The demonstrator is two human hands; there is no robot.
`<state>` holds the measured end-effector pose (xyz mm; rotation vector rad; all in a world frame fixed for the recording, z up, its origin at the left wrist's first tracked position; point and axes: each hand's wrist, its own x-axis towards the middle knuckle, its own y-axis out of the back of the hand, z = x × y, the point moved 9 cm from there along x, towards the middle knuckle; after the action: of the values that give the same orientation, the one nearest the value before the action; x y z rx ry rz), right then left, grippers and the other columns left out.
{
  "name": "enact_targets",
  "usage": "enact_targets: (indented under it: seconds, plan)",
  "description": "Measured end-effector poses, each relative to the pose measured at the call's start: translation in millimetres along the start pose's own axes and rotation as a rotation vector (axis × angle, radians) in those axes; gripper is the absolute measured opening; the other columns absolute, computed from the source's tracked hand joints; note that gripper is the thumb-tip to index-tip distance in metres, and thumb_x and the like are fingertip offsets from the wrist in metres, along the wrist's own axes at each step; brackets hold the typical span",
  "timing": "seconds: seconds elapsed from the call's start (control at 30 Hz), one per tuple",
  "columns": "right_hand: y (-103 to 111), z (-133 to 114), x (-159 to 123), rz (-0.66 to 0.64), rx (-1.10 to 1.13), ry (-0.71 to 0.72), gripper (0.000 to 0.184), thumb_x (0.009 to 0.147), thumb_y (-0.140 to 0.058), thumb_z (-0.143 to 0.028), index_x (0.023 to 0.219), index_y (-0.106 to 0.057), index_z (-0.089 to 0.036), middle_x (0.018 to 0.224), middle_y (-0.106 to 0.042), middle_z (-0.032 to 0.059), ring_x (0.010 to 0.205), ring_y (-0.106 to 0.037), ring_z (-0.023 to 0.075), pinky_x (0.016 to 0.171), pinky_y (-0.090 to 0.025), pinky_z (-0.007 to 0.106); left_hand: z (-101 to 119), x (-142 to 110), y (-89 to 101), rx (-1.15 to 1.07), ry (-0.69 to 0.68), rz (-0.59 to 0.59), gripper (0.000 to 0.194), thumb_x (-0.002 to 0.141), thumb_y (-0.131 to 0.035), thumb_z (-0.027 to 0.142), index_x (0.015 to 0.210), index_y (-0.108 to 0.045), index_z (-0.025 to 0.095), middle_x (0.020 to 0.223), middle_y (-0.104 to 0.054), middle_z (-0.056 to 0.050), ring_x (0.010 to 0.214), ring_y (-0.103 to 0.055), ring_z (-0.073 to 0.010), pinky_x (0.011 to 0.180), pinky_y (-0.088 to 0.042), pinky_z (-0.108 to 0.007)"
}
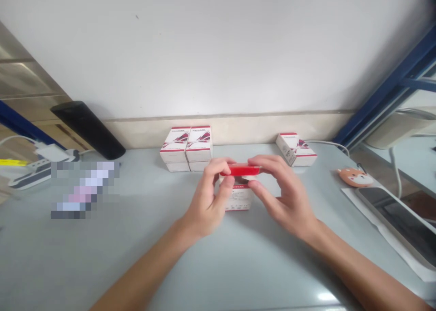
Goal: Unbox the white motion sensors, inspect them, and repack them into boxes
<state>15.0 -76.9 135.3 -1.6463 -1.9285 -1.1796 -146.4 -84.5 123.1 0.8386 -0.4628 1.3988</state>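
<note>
Pinching the red flap (244, 170) of a printed carton (241, 199) with left hand (208, 204) and right hand (292, 202), perhaps risking creases through uneven pressure.

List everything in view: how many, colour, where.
Stacked boxes: apparently four, white and red, back, centre left.
Lone box: one, white and red, back right.
Nearest box: one, white and red, centre.
Red piece: one, red, centre; perhaps a flap.
Cylinder: one, black, back left.
Power strip: one, white and grey, far left.
Yellow strip: one, yellow, far left.
Pixelated item: one, mixed colours, left.
Animal-face item: one, orange and white, right.
Phone-like slab: one, dark, right.
Sheet: one, white, under slab.
Cables: several, white, both sides.
Frame bars: several, blue, both sides.
Round object: one, pale, far right.
Panel: one, white, back.
Table: one, greyish blue, foreground.
Left grip and right grip: one each, bare, at the red piece.
Forearms: two, bare, bottom.
</note>
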Motion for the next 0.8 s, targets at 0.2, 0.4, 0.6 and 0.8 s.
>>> enact_targets:
  seconds: [0.2, 0.4, 0.6, 0.8]
  plan:
    - [6, -7, 3, 0.022, -0.018, 0.059, 0.025, 0.099, -0.064, -0.013, 0.12, -0.066, -0.026, 0.118, -0.068, 0.008, 0.11, -0.068, 0.0223, 0.095, -0.058, 0.043, 6, -3, -7.7, 0.055, -0.127, -0.03, 0.026, 0.111, -0.04, 0.023, 0.136, -0.043, 0.031, 0.13, -0.061, -0.009, 0.125, -0.06, -0.0216, 0.105, -0.053, -0.047]
    - [1, 0, 2, -0.073, -0.042, 0.105, 0.016, 0.1, -0.063, -0.014, 0.112, -0.067, -0.024, 0.122, -0.065, 0.0104, 0.111, -0.068, 0.0235, 0.094, -0.059, 0.044, -4, -4, -4.0, 0.124, -0.115, -0.084, 0.021, 0.11, -0.048, 0.034, 0.129, -0.053, 0.028, 0.13, -0.06, -0.011, 0.125, -0.061, -0.0234, 0.098, -0.056, -0.041]
    - [-4, 11, -6, -0.069, -0.08, 0.106, 0.029, 0.096, -0.071, -0.023, 0.124, -0.066, -0.028, 0.137, -0.057, 0.0125, 0.12, -0.066, 0.0272, 0.101, -0.06, 0.051, -11, -5, -2.0, 0.15, -0.113, -0.044, 0.02, 0.105, -0.059, 0.026, 0.125, -0.057, 0.029, 0.133, -0.06, -0.009, 0.123, -0.064, -0.0218, 0.096, -0.058, -0.039]
    - [-45, 47, -26, -0.387, 0.21, -0.327, 0.093, 0.094, -0.075, -0.034, 0.166, -0.017, -0.034, 0.142, -0.058, 0.0148, 0.115, -0.07, 0.0249, 0.084, -0.067, 0.043, -33, -11, 33.2, 0.09, 0.164, 0.422, 0.016, 0.106, -0.058, 0.038, 0.103, -0.054, 0.024, 0.108, -0.07, -0.004, 0.097, -0.07, -0.0159, 0.082, -0.057, -0.029]
